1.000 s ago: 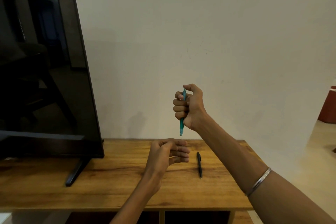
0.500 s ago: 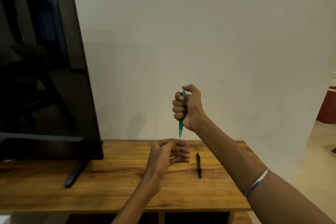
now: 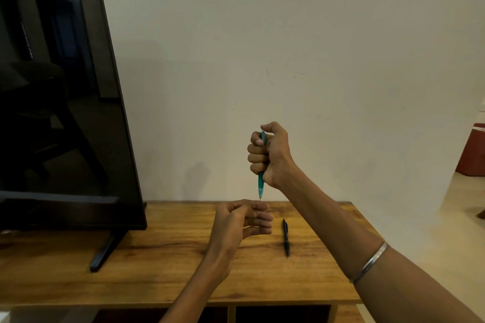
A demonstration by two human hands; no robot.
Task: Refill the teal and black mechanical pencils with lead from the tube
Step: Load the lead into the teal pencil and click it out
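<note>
From my remote seat, the right hand (image 3: 269, 153) is raised above the wooden table (image 3: 162, 265) in a closed fist, all fingers wrapped round the teal pencil (image 3: 260, 183), thumb bent over its top end; the pencil stands nearly upright, point down, its thin tip just over the left hand (image 3: 242, 223). That left hand hovers above the tabletop with fingers loosely curled, index finger and thumb drawn together directly under the tip; I cannot tell whether anything is pinched between them; no lead or tube is clear enough for me to make out. The black pencil (image 3: 286, 237) lies flat on the table just right of the left hand, pointing toward the near edge, touched by neither hand. A dark monitor (image 3: 60, 102) stands on the table's left side; a metal bangle (image 3: 370, 265) circles the right forearm.
</note>
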